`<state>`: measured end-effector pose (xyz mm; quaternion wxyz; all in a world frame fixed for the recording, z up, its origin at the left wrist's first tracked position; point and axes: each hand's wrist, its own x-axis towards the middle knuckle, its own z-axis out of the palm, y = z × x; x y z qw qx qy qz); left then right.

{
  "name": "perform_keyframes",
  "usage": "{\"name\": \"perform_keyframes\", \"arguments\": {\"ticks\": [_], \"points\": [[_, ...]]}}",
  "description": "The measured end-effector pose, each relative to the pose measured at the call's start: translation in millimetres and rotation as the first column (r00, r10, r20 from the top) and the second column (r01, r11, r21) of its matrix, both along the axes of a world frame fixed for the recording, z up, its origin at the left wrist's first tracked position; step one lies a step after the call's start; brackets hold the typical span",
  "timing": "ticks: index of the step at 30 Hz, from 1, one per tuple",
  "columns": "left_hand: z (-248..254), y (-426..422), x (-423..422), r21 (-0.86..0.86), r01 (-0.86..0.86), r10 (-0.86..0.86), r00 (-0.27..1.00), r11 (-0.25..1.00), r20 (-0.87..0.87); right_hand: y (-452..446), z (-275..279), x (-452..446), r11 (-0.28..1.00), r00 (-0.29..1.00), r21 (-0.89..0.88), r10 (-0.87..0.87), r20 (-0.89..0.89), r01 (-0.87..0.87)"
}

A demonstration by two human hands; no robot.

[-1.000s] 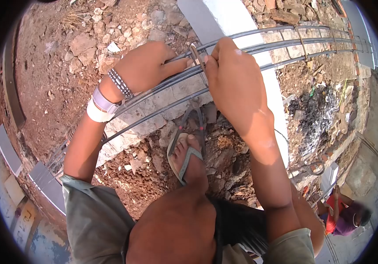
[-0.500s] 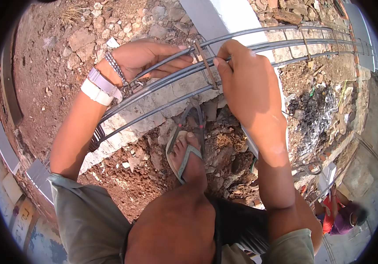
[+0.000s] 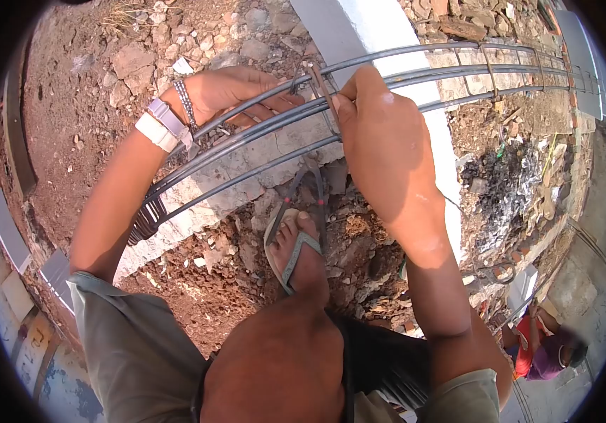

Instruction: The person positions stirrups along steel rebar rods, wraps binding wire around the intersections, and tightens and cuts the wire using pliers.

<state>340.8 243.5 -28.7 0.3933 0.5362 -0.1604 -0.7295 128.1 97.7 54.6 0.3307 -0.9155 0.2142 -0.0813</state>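
A long cage of steel reinforcing bars runs diagonally across the view, with a rusty stirrup around it. My left hand lies behind the top bar, its fingers stretched out and apart and their tips near the stirrup. A short dark wire loop stands by those fingertips. My right hand is closed in a pinch over the middle bars, thumb and forefinger against the stirrup. The hand itself hides part of what lies between its fingertips. At the lower left, a bunch of dark stirrups hangs together on the bars.
Beneath the cage lie a white beam and a pale concrete strip. Rubble and broken stones cover the ground. My sandalled foot stands below the bars. Another person is at the lower right.
My right hand has moved left and slightly down, up against the stirrup. My left hand has drawn back slightly to the left along the top bar.
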Motion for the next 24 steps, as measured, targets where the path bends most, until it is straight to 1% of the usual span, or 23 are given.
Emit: {"name": "perform_keyframes", "arguments": {"ticks": [1, 4, 5, 7, 8, 10, 13, 14, 16, 17, 19, 23, 24], "points": [[-9, -4, 6, -0.060, 0.027, -0.039, 0.975, 0.998, -0.219, 0, 0, 0, 0.999, 1.000, 0.035, -0.015, -0.004, 0.015], [-21, -3, 8, -0.229, -0.070, 0.020, 0.977, 0.971, -0.213, -1, 8, 3, 1.000, 0.990, 0.009, -0.025, -0.140, 0.026], [-21, -3, 11, -0.213, -0.062, 0.019, 0.980, 0.975, -0.199, -3, 12, 3, 0.999, 0.988, 0.031, -0.015, -0.151, 0.020], [-11, -7, 9, -0.202, -0.034, 0.010, 0.993, 0.979, -0.117, -11, 16, 1, 0.997, 0.986, 0.075, 0.009, -0.168, 0.003], [-5, -8, 6, -0.192, -0.018, 0.003, 0.997, 0.981, -0.078, -15, 16, 0, 0.997, 0.985, 0.070, 0.028, -0.169, -0.016], [8, -11, 0, -0.165, -0.003, -0.006, 0.999, 0.986, -0.054, -21, 15, -2, 0.997, 0.983, 0.059, 0.061, -0.171, -0.052], [11, -12, -1, -0.140, 0.001, 0.000, 1.000, 0.990, 0.012, -14, 10, 1, 0.998, 0.993, 0.001, 0.058, -0.107, -0.058], [10, -11, -2, -0.131, -0.001, 0.006, 0.999, 0.991, 0.036, -13, 10, 1, 0.998, 0.992, -0.004, 0.054, -0.118, -0.055], [7, -10, -2, -0.126, -0.015, 0.019, 1.000, 0.992, 0.024, -12, 10, 2, 0.999, 0.990, -0.018, 0.045, -0.134, -0.048], [7, -10, -2, -0.125, -0.023, 0.026, 0.999, 0.992, 0.020, -11, 9, 1, 0.999, 0.991, -0.005, 0.040, -0.129, -0.041], [11, -10, -4, -0.125, -0.029, 0.042, 0.994, 0.992, 0.102, -9, 8, -1, 0.999, 0.993, 0.022, 0.031, -0.118, -0.028], [24, -9, -11, -0.131, -0.028, 0.063, 0.961, 0.991, 0.269, -6, 14, 1, 0.998, 0.976, 0.054, 0.000, -0.216, 0.012], [24, -9, -12, -0.140, -0.036, 0.072, 0.962, 0.989, 0.262, -6, 15, 1, 0.998, 0.971, 0.058, -0.001, -0.240, 0.016]]}}
